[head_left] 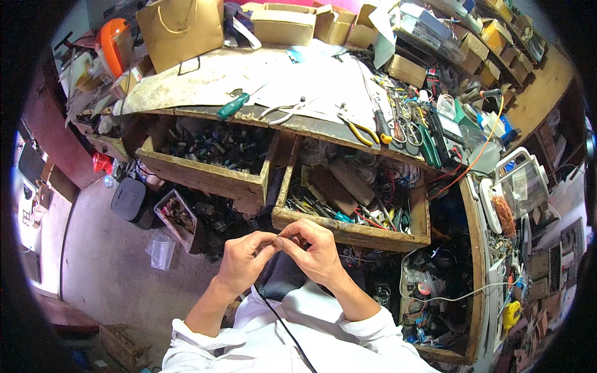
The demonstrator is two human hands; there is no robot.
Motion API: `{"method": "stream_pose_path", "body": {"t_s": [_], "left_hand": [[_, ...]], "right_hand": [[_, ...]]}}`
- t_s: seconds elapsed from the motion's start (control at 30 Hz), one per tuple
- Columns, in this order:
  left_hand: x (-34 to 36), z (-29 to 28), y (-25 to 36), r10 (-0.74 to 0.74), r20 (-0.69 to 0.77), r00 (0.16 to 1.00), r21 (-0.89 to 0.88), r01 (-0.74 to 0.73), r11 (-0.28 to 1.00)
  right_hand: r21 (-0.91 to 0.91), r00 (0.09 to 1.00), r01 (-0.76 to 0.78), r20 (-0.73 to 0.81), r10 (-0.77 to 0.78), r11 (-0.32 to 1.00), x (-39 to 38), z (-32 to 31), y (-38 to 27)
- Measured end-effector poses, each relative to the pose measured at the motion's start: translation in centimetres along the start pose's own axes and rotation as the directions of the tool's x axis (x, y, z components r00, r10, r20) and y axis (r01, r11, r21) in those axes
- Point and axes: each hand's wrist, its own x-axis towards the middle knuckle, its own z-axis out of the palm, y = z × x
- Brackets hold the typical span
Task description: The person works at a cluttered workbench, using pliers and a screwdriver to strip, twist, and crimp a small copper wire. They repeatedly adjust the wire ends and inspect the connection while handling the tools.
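Observation:
My left hand [244, 258] and my right hand [314, 252] meet in front of my body, just below the open right drawer [354, 232]. Thumbs and fingers of both are pinched together at the tips. Whatever sits between them is too small or too hidden to name. A thin black cable [283, 323] runs down over my white clothing below the hands; whether it reaches my fingers cannot be told. The right drawer holds brown blocks, screwdrivers and wires. In the open left drawer [199, 177] lie many small dark cylindrical parts.
On the white-topped bench [205, 87] lie a green-handled screwdriver [232, 107], pliers [292, 110], yellow-handled pliers [360, 127] and more tools at right. A cluttered open drawer [476, 298] is at my right. A small box [177, 217] and bubble wrap [160, 250] are on the left floor.

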Motion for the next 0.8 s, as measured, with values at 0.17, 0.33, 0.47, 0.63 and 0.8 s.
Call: {"method": "stream_pose_path", "body": {"t_s": [0.17, 0.33, 0.47, 0.63, 0.8], "left_hand": [[-0.6, 0.0, -0.5, -0.196, 0.064, 0.978, -0.288, 0.206, 0.935], [-0.5, -0.4, -0.5, -0.296, -0.024, 0.955, -0.403, 0.262, 0.877], [-0.4, -0.7, 0.4, -0.384, -0.003, 0.923, -0.466, 0.338, 0.818], [-2.6, -1.3, 0.0, -0.285, 0.026, 0.958, -0.408, 0.27, 0.872], [-4.5, -2.6, 0.2, -0.308, -0.018, 0.951, -0.407, 0.274, 0.872]], "right_hand": [[0.0, 1.0, -0.005, -0.016, 0.005, 1.0, 0.3, 0.2, -0.4], [-0.237, 0.974, 0.212, -0.023, -0.224, 0.948, 4.0, -0.9, -1.1], [-0.626, 0.892, 0.203, -0.198, -0.406, 0.753, 14.1, -3.8, -0.7], [-0.746, 0.964, 0.066, -0.124, -0.236, 0.663, 24.9, -5.8, 2.7], [-0.861, 0.974, 0.077, -0.042, -0.222, 0.503, 29.3, -7.1, 6.5]]}}
